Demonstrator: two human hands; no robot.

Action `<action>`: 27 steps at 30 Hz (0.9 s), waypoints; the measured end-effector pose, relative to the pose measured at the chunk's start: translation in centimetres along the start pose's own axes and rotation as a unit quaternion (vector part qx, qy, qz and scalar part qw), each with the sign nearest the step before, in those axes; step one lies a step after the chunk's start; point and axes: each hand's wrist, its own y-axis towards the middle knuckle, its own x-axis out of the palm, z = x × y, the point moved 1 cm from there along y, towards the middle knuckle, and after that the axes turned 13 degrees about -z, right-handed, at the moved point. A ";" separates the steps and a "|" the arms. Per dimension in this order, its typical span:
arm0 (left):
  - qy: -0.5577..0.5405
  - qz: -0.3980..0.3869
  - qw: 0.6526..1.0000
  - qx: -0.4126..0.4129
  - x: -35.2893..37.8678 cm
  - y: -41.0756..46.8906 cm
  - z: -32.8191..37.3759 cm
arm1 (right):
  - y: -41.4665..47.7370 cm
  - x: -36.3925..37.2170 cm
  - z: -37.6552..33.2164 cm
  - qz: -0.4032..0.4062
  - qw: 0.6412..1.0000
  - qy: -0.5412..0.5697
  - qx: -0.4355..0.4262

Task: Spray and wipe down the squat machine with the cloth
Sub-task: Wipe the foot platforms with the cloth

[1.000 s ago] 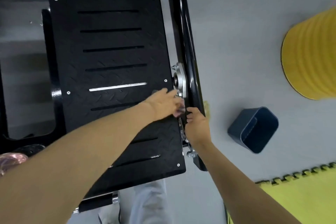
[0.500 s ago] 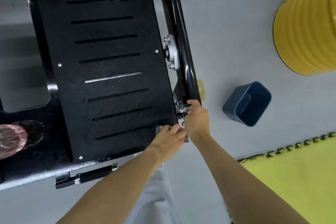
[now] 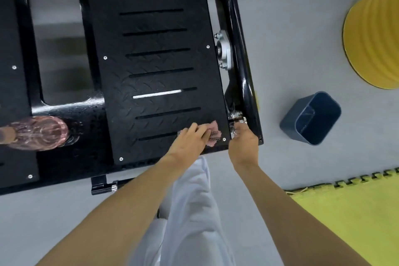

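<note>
1. grey floor (image 3: 291, 60) all round. squat machine (image 3: 71, 110) fills the left and centre, and its black slotted footplate (image 3: 155, 67) runs far to near.
2. vs 0.5 s ago: left hand (image 3: 190, 140) has moved left, off the plate's near right corner and onto the plate face. it was up against the right hand (image 3: 244, 144); now a strip of plate shows between them.
3. vs 0.5 s ago: cloth (image 3: 213, 134) was almost all hidden under the left hand. now a pink bunch sticks out past the fingertips.
4. vs 0.5 s ago: right hand hasn't shifted and is still at the silver fitting (image 3: 236, 115) on the near end of the frame tube (image 3: 237, 49). view has swung left, so more of the second plate (image 3: 13, 71) and the pink bottle (image 3: 38, 133) shows.
5. cloth now: lies on the footplate by the near right corner screw. left-hand fingers curl over its left part and press it down; the free end lies right of the fingertips, just short of the plate edge.
6. right hand: fingers are bent together up onto the fitting and thumb is alongside. exact pinch is blurred. it is not touching the cloth.
7. elsewhere: blue bin (image 3: 311, 117) sits on the floor to the right, yellow cylinder (image 3: 375, 36) far right, yellow-green foam mat (image 3: 345, 211) near right, and white trousers (image 3: 190, 211) show between the forearms.
</note>
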 end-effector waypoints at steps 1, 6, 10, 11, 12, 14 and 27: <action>0.006 -0.003 1.000 -0.014 0.2 -0.2 0.0 | -0.3 0.4 0.2 -0.015 1.000 -0.012 0.003; -0.032 -0.022 0.993 -0.112 2.3 -3.3 -1.7 | -1.9 2.2 0.9 -0.119 0.980 -0.154 -0.031; -0.131 -0.066 0.958 -0.247 4.0 -6.9 -3.3 | -2.2 3.1 0.2 -0.194 0.944 -0.267 -0.023; -0.171 -0.067 0.944 -0.275 4.0 -6.9 -3.0 | -2.0 3.2 -0.1 -0.202 0.938 -0.281 -0.018; -0.214 -0.056 0.928 -0.301 3.7 -6.6 -2.6 | -1.8 3.4 -0.5 -0.207 0.934 -0.289 -0.019; -0.301 -0.025 0.890 -0.342 2.8 -5.1 -1.4 | -1.4 3.5 -1.1 -0.212 0.933 -0.289 -0.014; -0.191 0.012 0.971 -0.143 1.0 -0.3 0.8 | 1.7 1.9 -0.9 -0.201 0.914 -0.352 -0.017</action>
